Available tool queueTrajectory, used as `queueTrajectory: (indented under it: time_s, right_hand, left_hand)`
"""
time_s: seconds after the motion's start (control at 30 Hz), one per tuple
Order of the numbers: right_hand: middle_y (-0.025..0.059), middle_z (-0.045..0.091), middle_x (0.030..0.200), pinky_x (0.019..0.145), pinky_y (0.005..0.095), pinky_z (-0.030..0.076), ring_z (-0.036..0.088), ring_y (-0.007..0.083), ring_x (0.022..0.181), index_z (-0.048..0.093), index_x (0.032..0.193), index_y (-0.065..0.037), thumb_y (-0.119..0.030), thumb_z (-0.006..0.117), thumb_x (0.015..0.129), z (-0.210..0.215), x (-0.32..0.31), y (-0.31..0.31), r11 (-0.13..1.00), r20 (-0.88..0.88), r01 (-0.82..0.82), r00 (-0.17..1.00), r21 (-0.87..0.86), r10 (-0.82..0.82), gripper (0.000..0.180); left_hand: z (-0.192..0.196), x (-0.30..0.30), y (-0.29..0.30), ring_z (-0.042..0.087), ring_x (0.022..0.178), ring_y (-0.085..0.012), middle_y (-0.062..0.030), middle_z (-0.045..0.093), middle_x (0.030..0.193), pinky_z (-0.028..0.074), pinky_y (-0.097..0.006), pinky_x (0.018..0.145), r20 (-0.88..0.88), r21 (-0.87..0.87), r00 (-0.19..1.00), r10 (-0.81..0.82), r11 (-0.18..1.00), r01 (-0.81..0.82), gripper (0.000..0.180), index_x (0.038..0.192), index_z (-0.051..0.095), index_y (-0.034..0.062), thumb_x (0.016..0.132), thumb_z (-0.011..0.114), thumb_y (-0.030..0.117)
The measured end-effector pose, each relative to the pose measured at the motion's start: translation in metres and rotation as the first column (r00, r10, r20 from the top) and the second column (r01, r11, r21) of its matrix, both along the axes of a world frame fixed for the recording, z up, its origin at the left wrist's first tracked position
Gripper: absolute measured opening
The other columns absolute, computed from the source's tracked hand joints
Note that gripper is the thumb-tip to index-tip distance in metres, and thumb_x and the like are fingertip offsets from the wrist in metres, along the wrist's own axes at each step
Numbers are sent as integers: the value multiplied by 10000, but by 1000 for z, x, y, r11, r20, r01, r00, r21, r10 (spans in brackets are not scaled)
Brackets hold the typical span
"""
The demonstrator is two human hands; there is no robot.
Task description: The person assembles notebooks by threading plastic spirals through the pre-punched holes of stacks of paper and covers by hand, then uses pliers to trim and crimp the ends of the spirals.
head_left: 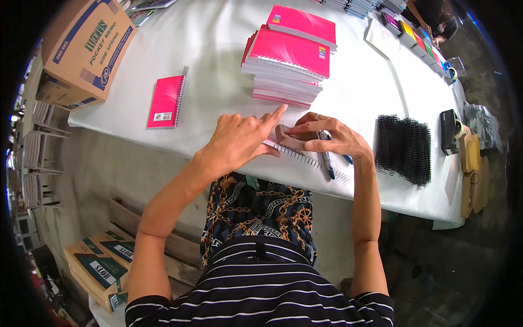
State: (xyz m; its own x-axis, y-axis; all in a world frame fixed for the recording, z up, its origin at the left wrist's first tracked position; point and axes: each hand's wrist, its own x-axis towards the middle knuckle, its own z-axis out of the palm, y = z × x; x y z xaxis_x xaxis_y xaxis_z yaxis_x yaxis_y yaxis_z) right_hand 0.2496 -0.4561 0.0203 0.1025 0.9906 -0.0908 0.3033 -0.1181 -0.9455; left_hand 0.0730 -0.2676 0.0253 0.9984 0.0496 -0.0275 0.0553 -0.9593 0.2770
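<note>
— While the left hand lies over the near edge of the white-covered table, what are its fingers doing?

— They are loosely curled over the white spiral-bound pad of pages, with the forefinger stretched out straight and pointing up and to the right. The hand presses on the pad's left end; it does not close around anything.

— And the right hand?

— It rests on the same pad from the right side. Its thumb and forefinger are narrowed to a pinch at the pad's top edge, close to the left forefinger. Blue-handled pliers sit tucked under that palm, their handles poking out toward the table's near edge.

— Where exactly is the pad?

— Flat at the table's front edge, straight ahead of the person, slanting down to the right. Its wire coil runs along the side nearest the body.

— What lies around it?

— Just behind the hands stands a tall stack of pink-covered spiral notebooks. Well to the left lies a single pink spiral notebook, face down. To the right, near the right wrist, is a heap of black wire binding coils. A brown cardboard carton with blue print sits on the far left corner, and a row of multicoloured notebooks runs along the far right side.
</note>
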Motion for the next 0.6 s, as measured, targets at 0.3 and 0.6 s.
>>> queueTrajectory:
  time_s: [0.3, 0.6]
  right_hand:
    - [149, 654, 1105, 931, 394, 448, 609, 279, 1008, 701, 1174, -89, -437, 660, 806, 0, 6, 7, 997, -8, -20, 1000, 77, 20, 508]
    - [191, 629, 1169, 963, 412, 432, 598, 292, 1070, 683, 1187, -40, -518, 649, 775, -4, 15, 5, 995, -88, -25, 996, 94, 33, 632]
  left_hand:
    - [-15, 0, 12, 683, 764, -300, -103, 699, 1058, 543, -409, 671, 122, -171, 988, 91, 983, -70, 964, 1494, 330, 286, 667, 799, 450]
    - [-43, 6, 3, 629, 1144, -258, -115, 604, 1312, 548, -363, 805, 253, -730, 930, 266, 683, 4, 1025, 1496, 332, 275, 631, 873, 181]
